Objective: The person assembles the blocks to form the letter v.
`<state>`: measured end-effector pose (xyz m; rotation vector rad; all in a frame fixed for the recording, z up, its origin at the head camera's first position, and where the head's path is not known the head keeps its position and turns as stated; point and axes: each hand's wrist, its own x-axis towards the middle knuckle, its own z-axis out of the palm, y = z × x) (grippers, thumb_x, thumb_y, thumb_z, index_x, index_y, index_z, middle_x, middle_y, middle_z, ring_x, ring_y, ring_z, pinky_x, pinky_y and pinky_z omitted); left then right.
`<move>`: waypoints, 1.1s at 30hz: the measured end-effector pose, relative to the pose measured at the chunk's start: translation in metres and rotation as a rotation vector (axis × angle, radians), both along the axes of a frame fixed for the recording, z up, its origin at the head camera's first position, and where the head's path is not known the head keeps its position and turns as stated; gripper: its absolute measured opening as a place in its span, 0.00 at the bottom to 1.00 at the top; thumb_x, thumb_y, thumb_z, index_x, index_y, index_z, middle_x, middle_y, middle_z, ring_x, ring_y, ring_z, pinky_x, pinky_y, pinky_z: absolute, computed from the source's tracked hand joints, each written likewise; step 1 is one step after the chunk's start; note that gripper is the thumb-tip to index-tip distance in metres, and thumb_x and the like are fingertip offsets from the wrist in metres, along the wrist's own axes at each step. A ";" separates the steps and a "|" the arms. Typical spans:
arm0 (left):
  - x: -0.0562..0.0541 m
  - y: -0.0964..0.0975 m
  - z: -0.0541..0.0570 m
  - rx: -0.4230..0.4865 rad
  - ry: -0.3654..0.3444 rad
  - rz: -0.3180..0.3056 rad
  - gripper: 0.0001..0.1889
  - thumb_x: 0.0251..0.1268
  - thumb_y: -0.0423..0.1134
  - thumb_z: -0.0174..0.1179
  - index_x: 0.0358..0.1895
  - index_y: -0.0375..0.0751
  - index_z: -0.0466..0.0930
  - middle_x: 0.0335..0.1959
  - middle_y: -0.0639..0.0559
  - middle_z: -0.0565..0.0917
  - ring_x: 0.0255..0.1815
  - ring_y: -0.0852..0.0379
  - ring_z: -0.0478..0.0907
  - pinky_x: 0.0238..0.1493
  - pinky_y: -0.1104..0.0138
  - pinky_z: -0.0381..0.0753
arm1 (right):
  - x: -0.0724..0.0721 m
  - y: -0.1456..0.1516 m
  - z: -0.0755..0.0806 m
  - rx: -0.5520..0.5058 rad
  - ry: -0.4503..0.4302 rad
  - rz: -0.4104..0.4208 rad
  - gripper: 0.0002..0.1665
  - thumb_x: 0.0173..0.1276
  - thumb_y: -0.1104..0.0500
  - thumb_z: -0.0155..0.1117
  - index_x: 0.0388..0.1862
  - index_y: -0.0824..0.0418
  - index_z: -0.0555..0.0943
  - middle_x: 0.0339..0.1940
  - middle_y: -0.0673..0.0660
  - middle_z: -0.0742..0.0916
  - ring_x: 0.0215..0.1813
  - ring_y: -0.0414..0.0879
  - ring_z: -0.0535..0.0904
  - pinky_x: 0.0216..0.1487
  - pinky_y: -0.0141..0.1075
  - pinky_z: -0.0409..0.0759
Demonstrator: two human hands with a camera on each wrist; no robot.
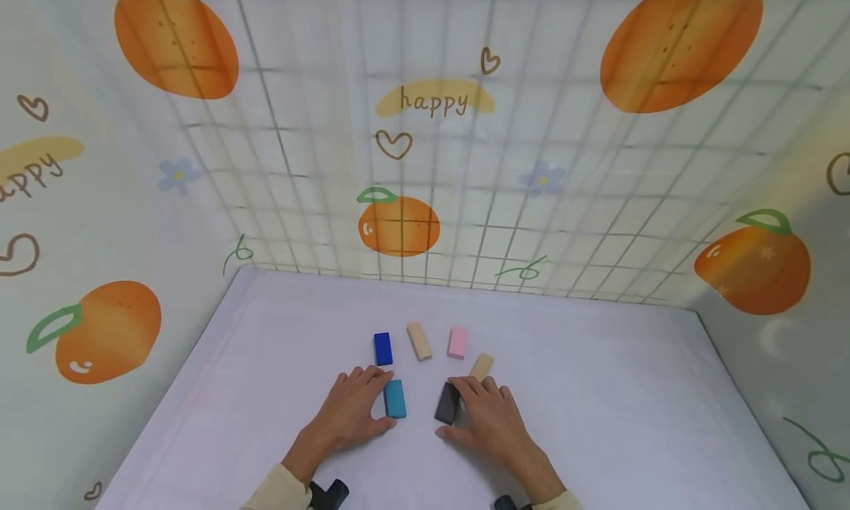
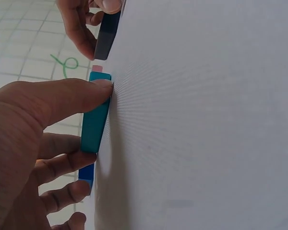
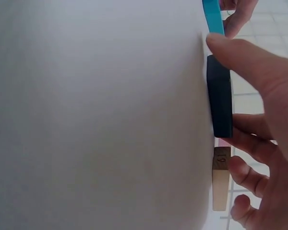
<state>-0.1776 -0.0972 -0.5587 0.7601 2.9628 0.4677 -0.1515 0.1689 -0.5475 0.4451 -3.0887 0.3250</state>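
Note:
My left hand [image 1: 358,407] spans a teal block [image 1: 395,399], thumb at its near end and fingertips at its far end. In the left wrist view the thumb overlaps one end of the teal block [image 2: 95,117] and a finger meets the other. My right hand [image 1: 490,419] is around a black block [image 1: 448,403]. The right wrist view has its fingertips at the far end of the black block [image 3: 220,98], while the thumb tip stands a little off the near end. Both blocks lie flat on the white table.
Beyond the hands lie a dark blue block [image 1: 383,348], a plain wooden block [image 1: 419,341] and a pink block [image 1: 457,342]. Another wooden block [image 1: 482,366] is partly behind the right fingers. Patterned cloth walls [image 1: 465,170] enclose the table's back and sides.

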 end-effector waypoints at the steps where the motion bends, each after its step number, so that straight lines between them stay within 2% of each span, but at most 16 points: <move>1: 0.000 0.000 0.000 0.000 0.002 -0.001 0.40 0.56 0.60 0.71 0.71 0.46 0.73 0.63 0.50 0.78 0.60 0.50 0.73 0.57 0.51 0.73 | 0.000 0.000 0.000 0.000 -0.006 -0.001 0.50 0.50 0.27 0.76 0.66 0.53 0.77 0.59 0.53 0.83 0.50 0.51 0.73 0.44 0.46 0.69; 5: -0.001 0.000 -0.003 0.001 0.005 0.002 0.39 0.56 0.60 0.71 0.70 0.47 0.74 0.63 0.51 0.78 0.60 0.50 0.73 0.57 0.51 0.73 | -0.001 -0.003 0.001 -0.001 -0.018 -0.001 0.51 0.50 0.28 0.76 0.67 0.53 0.77 0.60 0.53 0.83 0.51 0.51 0.73 0.45 0.46 0.69; 12: 0.000 0.001 -0.002 0.014 -0.006 0.002 0.39 0.56 0.60 0.71 0.70 0.47 0.74 0.64 0.50 0.77 0.61 0.49 0.73 0.58 0.49 0.72 | -0.001 -0.004 0.002 -0.023 0.012 0.016 0.50 0.50 0.30 0.77 0.66 0.54 0.77 0.59 0.53 0.83 0.50 0.52 0.73 0.43 0.45 0.68; 33: 0.000 0.002 -0.002 0.007 0.014 0.001 0.37 0.56 0.59 0.72 0.68 0.48 0.76 0.62 0.52 0.78 0.59 0.51 0.74 0.57 0.50 0.73 | -0.004 -0.008 -0.001 -0.026 0.022 0.024 0.41 0.55 0.36 0.78 0.65 0.53 0.80 0.57 0.52 0.84 0.48 0.49 0.72 0.43 0.45 0.69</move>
